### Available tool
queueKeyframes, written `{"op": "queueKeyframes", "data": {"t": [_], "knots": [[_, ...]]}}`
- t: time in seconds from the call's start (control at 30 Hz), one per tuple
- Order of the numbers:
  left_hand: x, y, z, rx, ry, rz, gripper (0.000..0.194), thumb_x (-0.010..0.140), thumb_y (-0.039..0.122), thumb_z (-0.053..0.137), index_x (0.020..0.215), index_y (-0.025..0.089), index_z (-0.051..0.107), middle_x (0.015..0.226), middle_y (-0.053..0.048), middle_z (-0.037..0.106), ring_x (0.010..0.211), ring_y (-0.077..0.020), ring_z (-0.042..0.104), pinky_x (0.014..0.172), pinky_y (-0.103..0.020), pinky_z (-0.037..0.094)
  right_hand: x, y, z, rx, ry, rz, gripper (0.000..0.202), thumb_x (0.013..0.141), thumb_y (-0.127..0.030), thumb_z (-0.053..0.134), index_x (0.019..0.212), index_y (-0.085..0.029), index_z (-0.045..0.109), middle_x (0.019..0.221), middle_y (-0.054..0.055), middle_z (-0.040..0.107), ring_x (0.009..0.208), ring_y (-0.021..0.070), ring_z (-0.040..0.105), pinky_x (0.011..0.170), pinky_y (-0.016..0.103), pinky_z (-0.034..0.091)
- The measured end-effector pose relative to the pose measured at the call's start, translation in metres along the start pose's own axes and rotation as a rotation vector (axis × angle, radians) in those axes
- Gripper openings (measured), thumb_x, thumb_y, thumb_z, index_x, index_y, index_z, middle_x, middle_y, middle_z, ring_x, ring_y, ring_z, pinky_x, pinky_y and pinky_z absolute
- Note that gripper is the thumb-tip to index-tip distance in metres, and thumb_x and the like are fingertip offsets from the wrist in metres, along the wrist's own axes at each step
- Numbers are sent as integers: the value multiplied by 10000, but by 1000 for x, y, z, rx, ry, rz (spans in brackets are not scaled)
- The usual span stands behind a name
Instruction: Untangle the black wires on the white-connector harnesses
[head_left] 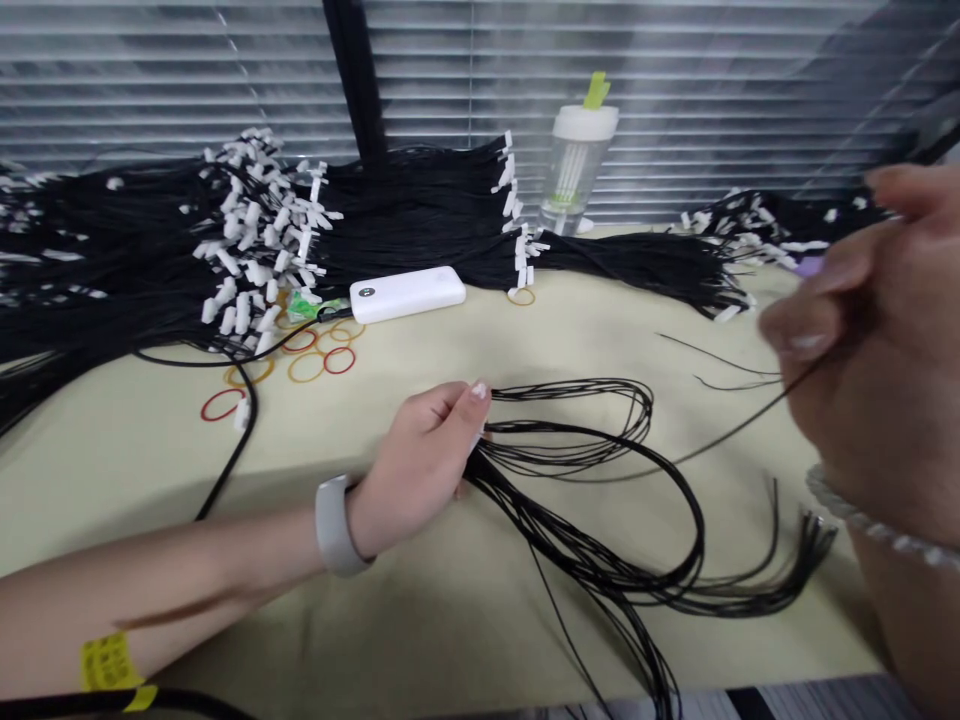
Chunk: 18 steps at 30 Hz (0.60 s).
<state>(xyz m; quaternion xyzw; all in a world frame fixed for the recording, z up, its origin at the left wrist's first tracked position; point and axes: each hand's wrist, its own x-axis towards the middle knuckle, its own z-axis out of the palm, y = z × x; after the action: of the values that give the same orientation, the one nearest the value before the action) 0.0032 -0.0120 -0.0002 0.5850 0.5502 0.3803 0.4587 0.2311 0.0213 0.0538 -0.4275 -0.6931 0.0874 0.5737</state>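
Note:
My left hand (427,455) is closed around a bundle of thin black cables (577,540), which loop out to its right and trail down over the table's near edge. Raised at the right, my right hand (874,330) is blurred and close to the camera, its fingers curled shut on a thin black cable (720,440). That cable runs back left toward the bundle. Two loose cable ends (716,357) stick out beside the right hand. The parts of the bundle inside my left hand are hidden.
Heaps of black cables (412,210) with white connectors (251,225) lie along the back. A white power bank (409,294) with a cord sits before them, near coloured rubber bands (339,360). A clear bottle (574,165) stands by the window blinds.

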Motion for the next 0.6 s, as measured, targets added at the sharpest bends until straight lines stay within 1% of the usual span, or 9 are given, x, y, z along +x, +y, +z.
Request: {"op": "queueKeyframes", "data": {"t": [0.03,0.07,0.1,0.13,0.2,0.27,0.37,0.5,0.6], "knots": [[0,0,0,-1,-3,0,417,815,518,338,593,172,409,457,63,321,363,-50,351,330,-161,304,-5,-6,4,65,21,-4,340,873,-239,372,1188,-343,445,1274,14,402,572,22,492,451,229,367],[0,0,0,2,-2,2,420,815,519,338,593,171,414,462,62,321,367,-48,348,335,-161,303,-10,-12,8,114,-20,-3,392,851,-198,422,1205,-364,411,1335,3,316,542,8,480,439,223,380],[0,-1,0,10,1,7,422,816,517,338,593,169,420,465,61,324,374,-47,348,344,-161,303,-15,-17,12,149,-99,9,417,837,-177,445,1204,-368,392,1339,1,304,521,4,475,429,218,390],[0,-1,0,19,3,12,424,820,514,335,591,167,423,464,60,328,379,-47,348,353,-163,301,-20,-21,15,137,-230,21,394,833,-175,450,1182,-351,395,1292,4,367,512,9,479,427,212,395],[0,-1,0,35,-4,12,431,827,509,323,583,167,420,452,58,335,383,-50,349,367,-170,294,-27,-24,21,-1,-467,15,202,831,-197,458,1023,-258,474,967,-2,573,513,40,486,444,205,384],[0,0,0,40,-13,5,433,831,506,313,578,168,411,446,57,343,385,-54,349,374,-177,290,-31,-22,26,-187,-610,-67,38,815,-201,481,837,-200,511,691,-22,571,540,63,485,489,204,372],[0,0,0,48,-17,10,426,835,498,310,581,170,409,457,53,356,404,-60,349,388,-182,289,-33,-18,33,-264,-669,-184,61,795,-159,494,773,-181,546,681,-17,558,602,67,485,549,199,361],[1,0,0,59,-4,43,427,845,481,298,579,168,412,485,46,365,440,-65,340,416,-189,283,-33,-15,36,-223,-708,-190,106,800,-177,493,737,-176,578,642,-12,530,576,65,454,535,195,336],[0,0,1,64,-18,62,428,849,475,295,569,168,401,504,42,365,459,-70,326,433,-198,278,-32,-15,36,-204,-685,-174,106,793,-193,510,728,-182,593,610,-19,509,550,59,429,521,193,320]]}}
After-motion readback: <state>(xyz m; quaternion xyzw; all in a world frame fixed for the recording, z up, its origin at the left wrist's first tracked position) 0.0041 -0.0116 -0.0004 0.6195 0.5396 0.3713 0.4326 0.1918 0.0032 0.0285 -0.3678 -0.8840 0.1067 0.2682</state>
